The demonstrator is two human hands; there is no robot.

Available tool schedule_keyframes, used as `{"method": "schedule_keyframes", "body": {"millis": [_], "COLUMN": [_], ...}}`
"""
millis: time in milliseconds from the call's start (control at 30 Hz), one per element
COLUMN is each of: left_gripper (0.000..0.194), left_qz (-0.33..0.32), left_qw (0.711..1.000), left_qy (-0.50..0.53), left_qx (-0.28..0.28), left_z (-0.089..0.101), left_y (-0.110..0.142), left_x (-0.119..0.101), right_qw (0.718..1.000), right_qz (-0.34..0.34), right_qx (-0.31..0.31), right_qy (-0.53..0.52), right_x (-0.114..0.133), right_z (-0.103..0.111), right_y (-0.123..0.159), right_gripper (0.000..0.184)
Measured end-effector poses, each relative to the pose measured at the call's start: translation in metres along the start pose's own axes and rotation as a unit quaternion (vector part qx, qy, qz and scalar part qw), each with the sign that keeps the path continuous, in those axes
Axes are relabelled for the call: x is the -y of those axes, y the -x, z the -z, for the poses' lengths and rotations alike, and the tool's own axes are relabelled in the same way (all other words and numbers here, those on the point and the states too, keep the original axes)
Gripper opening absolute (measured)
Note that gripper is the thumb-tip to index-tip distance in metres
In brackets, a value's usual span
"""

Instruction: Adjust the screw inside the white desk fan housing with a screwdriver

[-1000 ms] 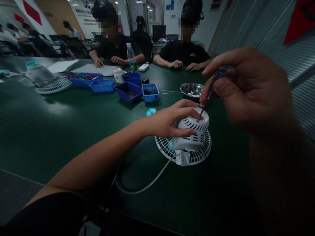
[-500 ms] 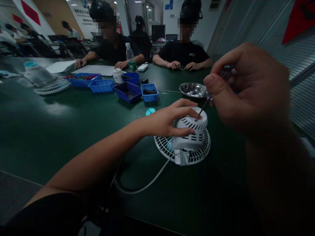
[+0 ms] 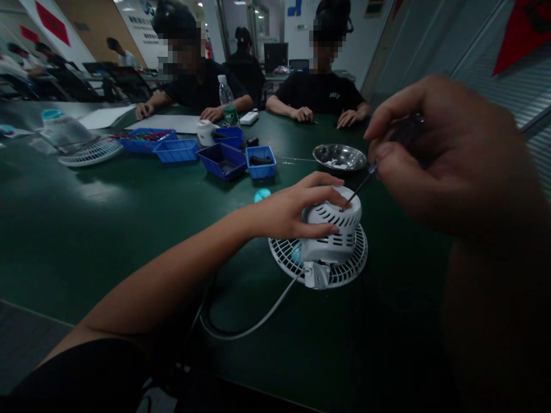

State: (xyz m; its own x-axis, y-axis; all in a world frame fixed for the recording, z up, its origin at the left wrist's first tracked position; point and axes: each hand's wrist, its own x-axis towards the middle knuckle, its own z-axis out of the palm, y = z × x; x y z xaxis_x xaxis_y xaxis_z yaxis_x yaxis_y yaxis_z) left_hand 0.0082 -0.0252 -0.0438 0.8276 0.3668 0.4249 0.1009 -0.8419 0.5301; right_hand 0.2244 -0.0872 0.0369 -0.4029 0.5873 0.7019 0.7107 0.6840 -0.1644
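Observation:
A small white fan [image 3: 333, 241] lies face down on the green table [image 3: 129, 212], its grille on the tabletop and its vented motor housing up. My left hand [image 3: 293, 212] is wrapped over the housing's left side and holds it still. My right hand [image 3: 447, 149] is closed around a dark-handled screwdriver [image 3: 390, 146], pinched between thumb and fingers. The thin metal shaft slants down to the left, and its tip sits in the top of the housing. A white power cord [image 3: 253, 321] curls from the fan toward me.
Behind the fan are a steel bowl [image 3: 340, 156], several blue bins [image 3: 224, 158], a teal cap [image 3: 262, 195], a water bottle [image 3: 228, 108] and another fan [image 3: 80, 143] at far left. Two people sit across the table with their hands on it.
My right hand has turned the screwdriver handle between its fingers and drifted slightly right. The tip stays in the housing. My left hand has not moved.

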Motion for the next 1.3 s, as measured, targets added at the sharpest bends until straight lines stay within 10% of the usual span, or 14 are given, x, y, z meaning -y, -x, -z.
{"method": "schedule_keyframes", "body": {"millis": [1300], "left_gripper": [0.049], "left_qz": [-0.004], "left_qw": [1.000], "left_qy": [-0.006], "left_qx": [-0.003], "left_z": [-0.0014], "left_y": [0.0007], "left_x": [0.0039], "right_qw": [1.000], "right_qz": [-0.022], "right_qx": [-0.010], "right_qy": [0.016], "right_x": [0.0052], "right_z": [-0.0031], "right_y": [0.0017], "right_gripper": [0.027]}}
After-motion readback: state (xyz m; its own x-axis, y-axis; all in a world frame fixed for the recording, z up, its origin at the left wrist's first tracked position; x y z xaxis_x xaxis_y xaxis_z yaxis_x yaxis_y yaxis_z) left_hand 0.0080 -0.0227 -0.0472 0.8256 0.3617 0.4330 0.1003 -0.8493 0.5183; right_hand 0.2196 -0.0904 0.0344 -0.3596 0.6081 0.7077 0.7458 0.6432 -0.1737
